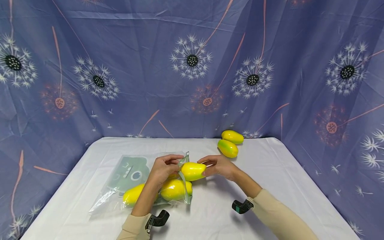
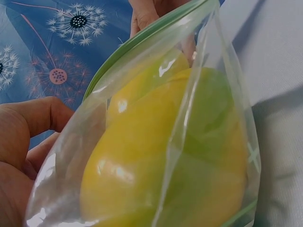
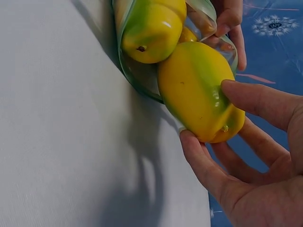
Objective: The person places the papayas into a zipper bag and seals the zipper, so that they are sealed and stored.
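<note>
Left hand (image 1: 165, 170): pinching the bag (image 1: 129, 173) at its rim.
Right hand (image 1: 219, 166): thumb and fingers grasping the yellow fruit (image 1: 193, 171) by its outer end.
Bag mouth: yellow fruit here, just beside the bagged fruit (image 1: 175, 190).
Handling: spread rim wide; plastic could snag.

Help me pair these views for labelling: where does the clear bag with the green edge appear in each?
Head: the clear bag lies in the lower half, left of centre.
Left wrist: the clear bag, close up, fills most of the picture.
Right wrist: the clear bag is top middle, cut off by the top edge.
Shared landmark: the left hand, at lower middle, left edge and top right respectively.
</note>
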A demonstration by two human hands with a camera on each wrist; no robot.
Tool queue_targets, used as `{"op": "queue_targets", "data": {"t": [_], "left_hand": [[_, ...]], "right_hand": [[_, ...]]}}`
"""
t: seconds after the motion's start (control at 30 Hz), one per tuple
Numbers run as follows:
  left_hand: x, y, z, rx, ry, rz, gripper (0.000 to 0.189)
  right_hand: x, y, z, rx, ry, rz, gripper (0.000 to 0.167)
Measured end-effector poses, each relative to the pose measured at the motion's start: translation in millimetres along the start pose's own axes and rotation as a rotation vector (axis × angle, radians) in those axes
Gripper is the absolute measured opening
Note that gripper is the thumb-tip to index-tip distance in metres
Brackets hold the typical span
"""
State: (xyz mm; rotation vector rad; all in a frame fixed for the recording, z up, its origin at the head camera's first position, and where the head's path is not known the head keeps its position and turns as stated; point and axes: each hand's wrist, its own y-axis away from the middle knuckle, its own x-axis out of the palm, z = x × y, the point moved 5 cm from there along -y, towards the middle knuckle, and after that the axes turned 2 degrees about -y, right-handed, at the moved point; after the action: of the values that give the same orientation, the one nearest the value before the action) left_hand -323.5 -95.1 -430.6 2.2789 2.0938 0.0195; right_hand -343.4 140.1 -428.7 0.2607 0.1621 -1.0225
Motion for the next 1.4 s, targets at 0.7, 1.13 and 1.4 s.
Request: {"op": "queue_targets", "data": {"t": [0.7, 1.13, 1.4], "left_hand": [[0.7, 0.2, -2.6, 0.012, -0.013, 0.007, 0.041], [1.4, 0.0, -0.6, 0.013, 0.0, 0.01, 0.041], [1.3, -0.6, -0.6, 0.02, 0.008, 0.018, 0.043]], "right_hand": [[22, -17.3, -2, 0.041, -0.018, -0.004, 0.049], [34, -27.0, -5, 0.029, -0.06, -0.059, 0.044], [40, -29.5, -5, -0.004, -0.054, -0.096, 0.043]]}}
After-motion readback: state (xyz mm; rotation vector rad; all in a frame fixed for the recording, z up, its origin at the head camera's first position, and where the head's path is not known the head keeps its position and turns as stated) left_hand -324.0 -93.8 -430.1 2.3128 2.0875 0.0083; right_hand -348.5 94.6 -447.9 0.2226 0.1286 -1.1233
